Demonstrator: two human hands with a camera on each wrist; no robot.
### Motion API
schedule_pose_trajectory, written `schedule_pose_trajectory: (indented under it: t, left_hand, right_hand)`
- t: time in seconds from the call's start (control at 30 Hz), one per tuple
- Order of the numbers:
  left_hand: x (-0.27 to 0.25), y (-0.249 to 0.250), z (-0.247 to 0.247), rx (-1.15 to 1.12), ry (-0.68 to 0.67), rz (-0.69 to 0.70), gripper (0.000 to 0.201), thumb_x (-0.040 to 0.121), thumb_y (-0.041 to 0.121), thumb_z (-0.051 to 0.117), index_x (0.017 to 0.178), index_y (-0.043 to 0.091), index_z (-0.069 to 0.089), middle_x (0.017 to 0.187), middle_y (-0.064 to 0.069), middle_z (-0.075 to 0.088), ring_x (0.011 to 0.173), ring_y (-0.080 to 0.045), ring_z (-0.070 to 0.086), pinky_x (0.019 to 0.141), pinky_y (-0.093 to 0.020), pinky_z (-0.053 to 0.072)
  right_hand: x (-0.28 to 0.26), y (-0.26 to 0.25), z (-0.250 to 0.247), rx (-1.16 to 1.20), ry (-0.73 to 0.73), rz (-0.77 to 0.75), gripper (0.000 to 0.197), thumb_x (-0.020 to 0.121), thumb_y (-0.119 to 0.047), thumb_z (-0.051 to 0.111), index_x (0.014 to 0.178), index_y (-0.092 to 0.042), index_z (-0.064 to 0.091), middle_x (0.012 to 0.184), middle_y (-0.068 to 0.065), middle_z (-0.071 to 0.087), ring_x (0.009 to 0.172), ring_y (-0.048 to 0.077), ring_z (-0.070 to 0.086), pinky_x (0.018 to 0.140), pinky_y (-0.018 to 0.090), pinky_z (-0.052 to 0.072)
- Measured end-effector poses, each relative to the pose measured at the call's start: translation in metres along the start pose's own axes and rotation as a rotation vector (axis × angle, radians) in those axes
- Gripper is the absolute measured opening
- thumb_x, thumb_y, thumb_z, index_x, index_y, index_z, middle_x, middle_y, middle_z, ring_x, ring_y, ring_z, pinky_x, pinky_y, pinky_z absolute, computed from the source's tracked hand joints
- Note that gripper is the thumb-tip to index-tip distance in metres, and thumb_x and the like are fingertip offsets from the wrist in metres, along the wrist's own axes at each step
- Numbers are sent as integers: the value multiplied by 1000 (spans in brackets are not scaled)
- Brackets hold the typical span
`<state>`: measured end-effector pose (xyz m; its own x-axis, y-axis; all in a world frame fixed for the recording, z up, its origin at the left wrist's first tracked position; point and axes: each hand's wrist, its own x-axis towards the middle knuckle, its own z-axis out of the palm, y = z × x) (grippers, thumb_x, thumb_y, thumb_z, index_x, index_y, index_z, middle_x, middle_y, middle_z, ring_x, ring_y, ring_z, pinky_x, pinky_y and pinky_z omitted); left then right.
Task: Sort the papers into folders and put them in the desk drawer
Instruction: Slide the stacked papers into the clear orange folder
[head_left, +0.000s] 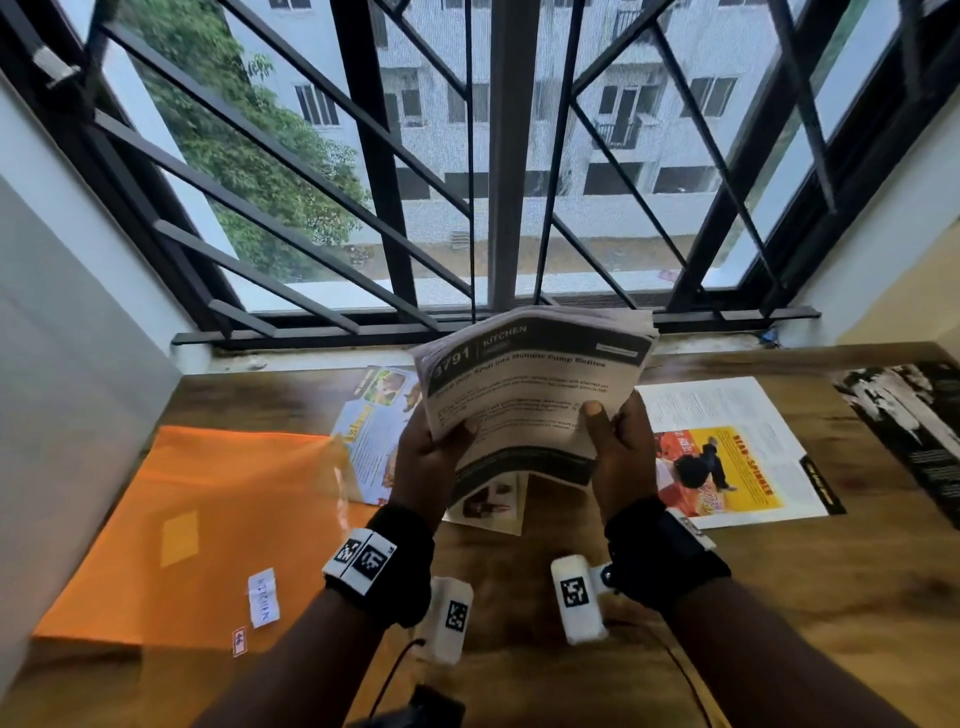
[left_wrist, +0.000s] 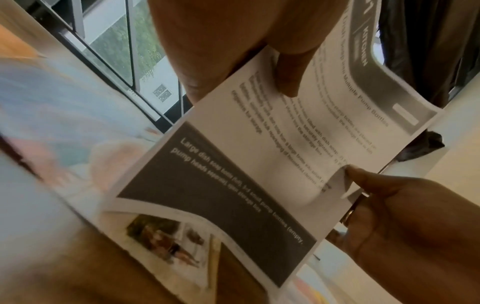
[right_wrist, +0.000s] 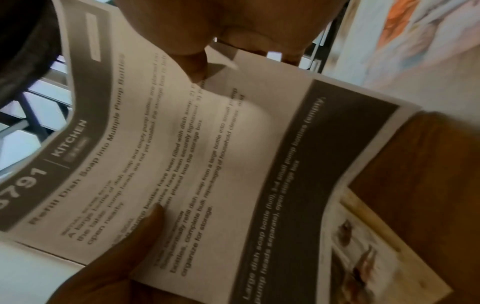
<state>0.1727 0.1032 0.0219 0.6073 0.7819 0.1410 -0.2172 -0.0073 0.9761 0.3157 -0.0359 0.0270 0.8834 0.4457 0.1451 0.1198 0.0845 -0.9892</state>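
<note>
I hold a stack of printed papers (head_left: 530, 384) up over the wooden desk (head_left: 779, 597); its top sheet (left_wrist: 272, 160) (right_wrist: 187, 156) is headed "KITCHEN" with a dark band across it. My left hand (head_left: 436, 452) grips the stack's left edge, thumb on top. My right hand (head_left: 615, 441) pinches the right edge, thumb on the page. An orange folder (head_left: 208, 519) with a white label lies flat on the desk to the left. Loose sheets lie beneath: a colourful flyer (head_left: 374, 426), a photo page (head_left: 493, 501) and a page with a yellow and red picture (head_left: 727, 452).
A barred window (head_left: 467, 156) runs along the desk's far edge, with white walls on both sides. A dark printed sheet (head_left: 914, 421) lies at the far right of the desk. A black cable and device (head_left: 415, 701) sit at the near edge.
</note>
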Motion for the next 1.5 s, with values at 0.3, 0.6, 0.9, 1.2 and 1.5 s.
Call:
schedule_pose_trajectory:
  t: [0.3,0.6,0.9,1.2,1.5]
  left_hand:
    - [7,-6,0,49,-28,31,28,82,34,69,104,16,68,103,-5,74,102,-28,68,85,-50,57]
    - [13,-25,-6,126,-92,57,33,89,27,68,112,3,66,110,-13,71,106,-33,67,83,-54,57]
    - [2,-37,-3,232,-59,33,25,90,7,68,99,29,69,100,13,73,99,-16,69,82,-32,58]
    - [-19,-25,-28,308,-82,13,21,85,31,66,106,25,67,102,10,72,96,-8,70,77,-18,56]
    - [-78,-21,-63,254,44,-121,15,92,15,68,106,21,67,97,11,75,89,1,70,75,-17,54]
  right_hand:
    - [3,4,0,-20,19,-21,8,100,-11,48,105,-11,54,91,-2,65,82,4,64,68,20,53]
    - [-1,22,1,3,19,127,32,89,-37,51,114,-17,53,108,7,65,104,28,62,88,51,54]
    - [-5,38,-7,-83,39,135,18,99,-25,50,113,-16,55,102,-1,66,99,21,64,80,36,54]
    - [-13,30,-19,-390,-114,-39,14,100,-24,51,105,-13,58,94,4,65,86,14,63,67,22,48]
    - [-61,39,-5,-275,-323,83,12,100,-21,50,105,-13,57,95,-4,65,86,11,66,70,26,56]
